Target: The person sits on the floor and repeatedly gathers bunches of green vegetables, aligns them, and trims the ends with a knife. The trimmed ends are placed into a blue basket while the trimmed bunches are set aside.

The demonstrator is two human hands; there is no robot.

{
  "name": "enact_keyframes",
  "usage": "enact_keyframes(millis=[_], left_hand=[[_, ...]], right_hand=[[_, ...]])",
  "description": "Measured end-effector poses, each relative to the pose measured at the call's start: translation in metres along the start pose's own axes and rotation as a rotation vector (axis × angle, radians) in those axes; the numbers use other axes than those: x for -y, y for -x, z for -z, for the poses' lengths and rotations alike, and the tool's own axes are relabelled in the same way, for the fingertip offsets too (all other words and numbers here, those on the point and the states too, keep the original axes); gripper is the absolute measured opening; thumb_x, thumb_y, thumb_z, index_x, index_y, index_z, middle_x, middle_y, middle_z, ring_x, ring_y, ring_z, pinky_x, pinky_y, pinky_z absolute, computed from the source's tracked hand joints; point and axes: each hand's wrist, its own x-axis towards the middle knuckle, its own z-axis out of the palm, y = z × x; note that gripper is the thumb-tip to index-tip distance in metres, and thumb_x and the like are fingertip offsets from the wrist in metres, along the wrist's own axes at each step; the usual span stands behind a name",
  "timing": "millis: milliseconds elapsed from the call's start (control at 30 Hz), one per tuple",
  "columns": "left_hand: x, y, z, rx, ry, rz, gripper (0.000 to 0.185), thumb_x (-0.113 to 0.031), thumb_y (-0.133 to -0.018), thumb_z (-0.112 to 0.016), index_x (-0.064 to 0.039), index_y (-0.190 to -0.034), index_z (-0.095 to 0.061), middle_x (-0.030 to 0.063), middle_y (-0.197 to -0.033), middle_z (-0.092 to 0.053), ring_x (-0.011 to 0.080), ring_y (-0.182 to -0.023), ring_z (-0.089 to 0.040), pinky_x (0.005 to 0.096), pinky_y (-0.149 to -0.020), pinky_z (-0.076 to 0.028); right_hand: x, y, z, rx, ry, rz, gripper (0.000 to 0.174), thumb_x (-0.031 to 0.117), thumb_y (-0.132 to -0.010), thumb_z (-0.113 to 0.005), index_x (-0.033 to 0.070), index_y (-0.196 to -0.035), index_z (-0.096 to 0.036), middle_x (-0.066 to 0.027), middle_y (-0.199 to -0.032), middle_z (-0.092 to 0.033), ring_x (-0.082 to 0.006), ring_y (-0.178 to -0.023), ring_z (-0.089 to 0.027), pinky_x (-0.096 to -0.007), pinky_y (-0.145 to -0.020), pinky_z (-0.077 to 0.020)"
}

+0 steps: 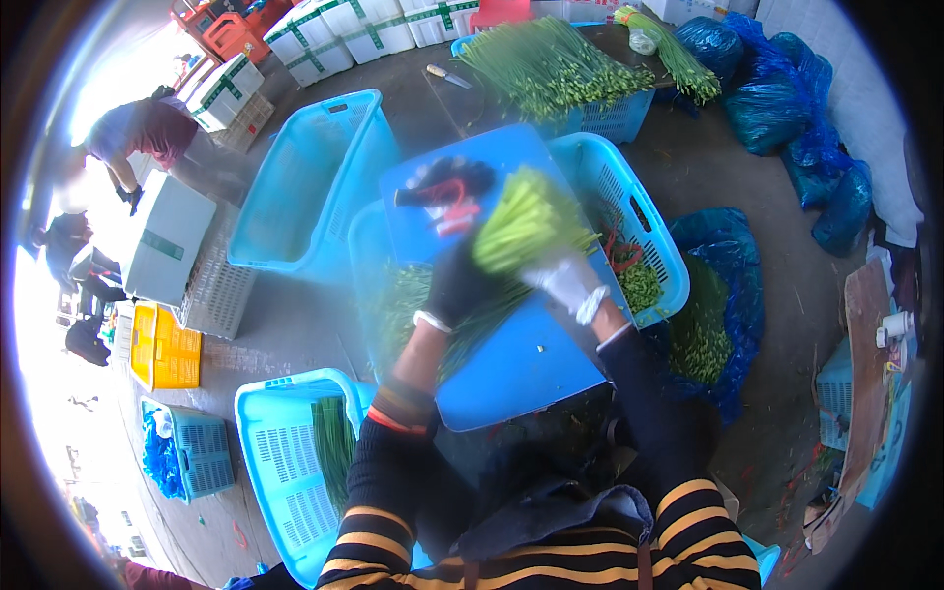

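Observation:
Before me, a bundle of garlic chive stalks (520,221), blurred, lies between my two gloved hands above a blue board (516,369). My left hand (461,284), in a dark glove, grips the bundle from the left; its fingers are partly hidden. From the lower right, my right hand (564,284), in a white glove, closes on the bundle. A dark-handled tool (417,195) and red ties (457,217) rest on the board's upper part. Long green stems trail beneath my left hand over the board's left side.
Blue plastic baskets stand left (310,184), lower left (280,457) and right (664,243), the last holding trimmings. More stalks (553,66) are heaped ahead near a knife (448,75). Blue bags (774,96) lie at the upper right. A co-worker (147,133) bends over a white box (166,236).

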Motion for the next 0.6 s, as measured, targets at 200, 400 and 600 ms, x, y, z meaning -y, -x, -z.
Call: enact_keyframes(millis=[200, 400, 600], left_hand=[[0.031, 0.014, 0.026, -0.148, 0.175, 0.112, 0.048, -0.009, -0.079, -0.075, -0.003, -0.125, -0.063, 0.0145, -0.109, -0.075, 0.0282, -0.099, -0.075, 0.0363, -0.086, -0.058], [0.030, 0.012, 0.031, -0.088, 0.145, 0.166, 0.063, -0.017, -0.077, -0.082, -0.001, -0.133, -0.061, 0.0214, -0.119, -0.072, 0.0343, -0.109, -0.071, 0.0426, -0.093, -0.055], [-0.003, 0.018, 0.087, -0.173, 0.190, 0.338, 0.029, -0.004, -0.081, -0.080, 0.001, -0.109, -0.072, 0.0074, -0.098, -0.077, 0.0145, -0.088, -0.073, 0.0312, -0.078, -0.058]], right_hand=[[0.049, -0.026, -0.027, 0.234, 1.219, 0.273, 0.108, 0.065, -0.079, -0.076, 0.008, -0.160, -0.033, -0.0212, -0.164, -0.033, -0.0360, -0.155, -0.026, -0.0493, -0.125, -0.0239], [0.054, -0.045, -0.048, 0.631, 1.635, 0.339, 0.136, 0.075, -0.063, -0.082, 0.011, -0.165, -0.019, -0.0157, -0.172, -0.018, -0.0378, -0.160, -0.010, -0.0596, -0.127, -0.0104], [0.020, -0.051, -0.043, 0.458, 1.465, 0.461, 0.130, 0.074, -0.066, -0.080, 0.012, -0.164, -0.023, -0.0105, -0.166, -0.030, -0.0348, -0.157, -0.022, -0.0578, -0.126, -0.0136]])
